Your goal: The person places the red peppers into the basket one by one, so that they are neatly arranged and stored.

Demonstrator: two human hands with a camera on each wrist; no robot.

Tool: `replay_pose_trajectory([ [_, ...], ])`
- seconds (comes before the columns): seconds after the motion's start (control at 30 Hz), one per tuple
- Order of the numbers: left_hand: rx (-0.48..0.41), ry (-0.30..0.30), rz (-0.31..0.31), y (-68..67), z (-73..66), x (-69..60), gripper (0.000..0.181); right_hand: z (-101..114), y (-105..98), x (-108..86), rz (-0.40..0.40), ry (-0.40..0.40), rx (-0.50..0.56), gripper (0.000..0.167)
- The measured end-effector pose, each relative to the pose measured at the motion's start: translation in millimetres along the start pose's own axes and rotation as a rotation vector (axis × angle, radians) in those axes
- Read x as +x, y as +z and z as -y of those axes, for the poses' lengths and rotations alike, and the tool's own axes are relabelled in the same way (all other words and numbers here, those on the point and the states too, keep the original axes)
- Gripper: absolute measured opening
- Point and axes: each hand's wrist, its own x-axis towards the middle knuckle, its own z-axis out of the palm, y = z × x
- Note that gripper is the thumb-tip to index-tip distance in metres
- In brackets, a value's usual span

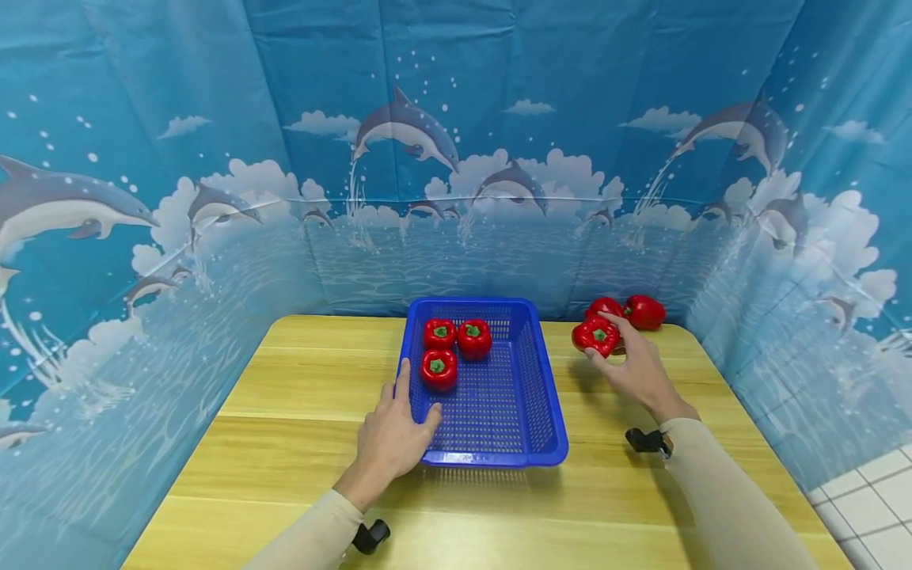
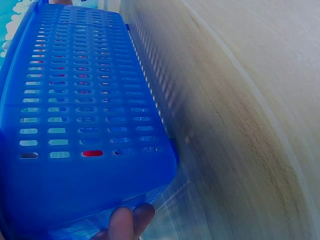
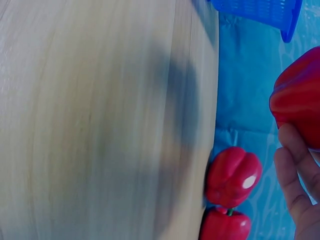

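Note:
My right hand (image 1: 636,368) grips a red bell pepper (image 1: 595,336) above the table's right side. In the right wrist view, that bell pepper (image 3: 300,100) is raised off the wood, with fingers (image 3: 295,155) against it. Behind it, two more red bell peppers (image 1: 644,313) lie at the table's back right. A blue perforated basket (image 1: 543,380) stands mid-table, with three red bell peppers (image 1: 438,369) in its back left part. My left hand (image 1: 394,434) holds the basket's left side, thumb over the rim; in the left wrist view, fingertips (image 2: 121,223) show against the outer wall.
The wooden table (image 1: 299,427) carries everything. A blue dolphin-print curtain (image 1: 442,237) hangs close behind the table and along both sides. White floor tiles (image 1: 879,507) show at the lower right.

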Motion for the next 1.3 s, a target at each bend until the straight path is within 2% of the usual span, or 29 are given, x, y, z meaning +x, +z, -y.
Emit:
replay_pose_trajectory([
  [0.4, 0.008, -0.006, 0.0, 0.6, 0.1, 0.4, 0.103, 13, 3, 2.7, -0.027, 0.0, 0.027, 0.079],
  [0.83, 0.002, 0.001, -0.001, 0.1, -0.1, -0.6, 0.103, 33, -1, 4.6, -0.004, -0.01, 0.031, 0.077],
  [1.3, -0.003, 0.012, -0.015, 0.2, -0.2, -0.8, 0.103, 54, -3, 9.2, -0.032, -0.133, -0.009, 0.069],
])
